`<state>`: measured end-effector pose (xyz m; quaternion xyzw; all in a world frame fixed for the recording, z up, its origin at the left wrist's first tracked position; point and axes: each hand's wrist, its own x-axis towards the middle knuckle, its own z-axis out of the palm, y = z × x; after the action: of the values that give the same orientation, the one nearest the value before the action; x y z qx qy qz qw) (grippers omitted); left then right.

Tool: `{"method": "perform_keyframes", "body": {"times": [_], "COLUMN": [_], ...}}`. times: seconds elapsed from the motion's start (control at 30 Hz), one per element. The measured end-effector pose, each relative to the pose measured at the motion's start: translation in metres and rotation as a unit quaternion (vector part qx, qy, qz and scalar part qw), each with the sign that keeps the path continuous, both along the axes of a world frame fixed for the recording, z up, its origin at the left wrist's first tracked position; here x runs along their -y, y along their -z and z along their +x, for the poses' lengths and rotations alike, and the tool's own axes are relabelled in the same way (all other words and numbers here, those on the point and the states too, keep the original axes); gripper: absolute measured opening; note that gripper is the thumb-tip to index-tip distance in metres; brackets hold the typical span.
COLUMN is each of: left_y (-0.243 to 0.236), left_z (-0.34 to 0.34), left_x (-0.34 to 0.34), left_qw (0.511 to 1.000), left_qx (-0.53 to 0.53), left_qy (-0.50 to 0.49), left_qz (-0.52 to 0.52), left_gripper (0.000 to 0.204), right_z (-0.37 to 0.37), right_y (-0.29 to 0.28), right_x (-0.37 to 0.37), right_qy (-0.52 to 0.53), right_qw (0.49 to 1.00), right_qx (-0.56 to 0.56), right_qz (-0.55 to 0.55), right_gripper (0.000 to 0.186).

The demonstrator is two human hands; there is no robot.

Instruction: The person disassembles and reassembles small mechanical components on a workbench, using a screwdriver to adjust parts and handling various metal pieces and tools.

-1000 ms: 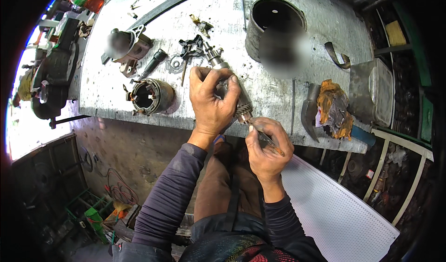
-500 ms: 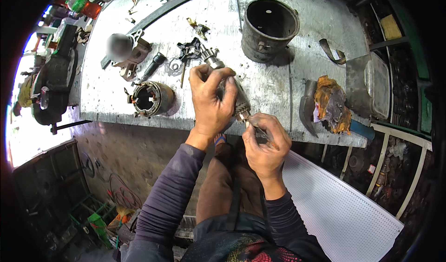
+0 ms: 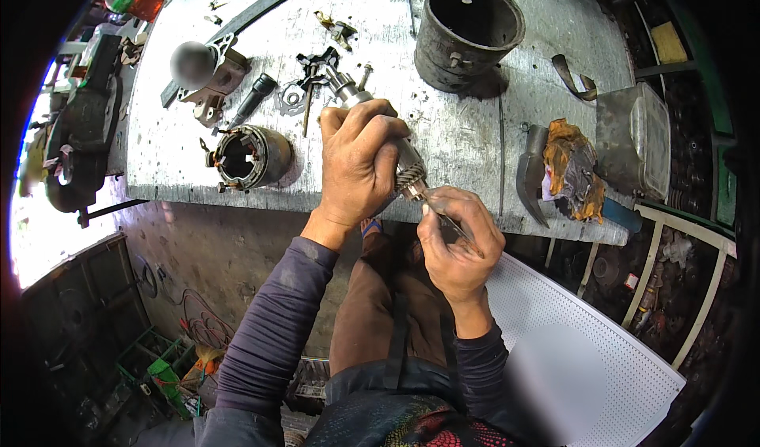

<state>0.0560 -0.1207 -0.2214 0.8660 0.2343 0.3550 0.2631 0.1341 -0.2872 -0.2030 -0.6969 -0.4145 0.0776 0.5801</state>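
Note:
My left hand [image 3: 356, 162] is closed around a cylindrical metal shaft assembly [image 3: 410, 162], with a toothed gear at its upper end and a knurled or ribbed section and collar at the lower end. My right hand [image 3: 463, 249] pinches a thin metal tool [image 3: 457, 230] whose tip is at that lower end. Left of my hands sits a hollow cylindrical housing [image 3: 250, 159]; farther left are a cast bracket [image 3: 217, 82] and a dark cylindrical part [image 3: 253, 98]. A black bracket [image 3: 313, 68] and a small brass-coloured part [image 3: 336, 27] lie beyond my left hand.
On the metal table [image 3: 467, 146], a dark open canister [image 3: 467, 55] stands right of centre. A hammer [image 3: 532, 179], stained rag [image 3: 571, 170], bent strap [image 3: 574, 79] and metal box [image 3: 633, 138] are at right. A white perforated panel [image 3: 625, 368] leans below the table's right side.
My left hand has risen slightly, its fingers curled further over the shaft. My right hand has shifted slightly, still at the shaft's lower end. The table appears higher in the picture.

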Motion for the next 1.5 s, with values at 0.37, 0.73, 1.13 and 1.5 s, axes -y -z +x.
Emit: {"method": "perform_keyframes", "body": {"times": [0.37,0.73,1.13,1.5], "left_y": [0.0,0.001,-0.001,-0.011], "left_z": [0.0,0.0,0.0,-0.002], "left_x": [-0.002,-0.003,-0.003,-0.003], "left_qw": [1.0,1.0,1.0,0.999], "left_qx": [0.001,-0.002,0.0,-0.04], "left_qy": [0.002,0.003,0.008,0.013], "left_qz": [0.006,0.014,0.009,0.012], "left_gripper": [0.018,0.016,0.016,0.022], "right_z": [0.0,-0.004,-0.004,-0.005], "right_y": [-0.002,-0.003,0.0,-0.003], "right_x": [-0.004,-0.007,-0.004,-0.003], "right_qy": [0.005,0.013,0.027,0.023], "right_qw": [1.0,0.999,0.999,0.998], "right_qx": [0.013,0.03,-0.032,-0.06], "right_qz": [-0.004,-0.022,-0.005,-0.021], "right_gripper": [0.022,0.023,0.023,0.021]}}
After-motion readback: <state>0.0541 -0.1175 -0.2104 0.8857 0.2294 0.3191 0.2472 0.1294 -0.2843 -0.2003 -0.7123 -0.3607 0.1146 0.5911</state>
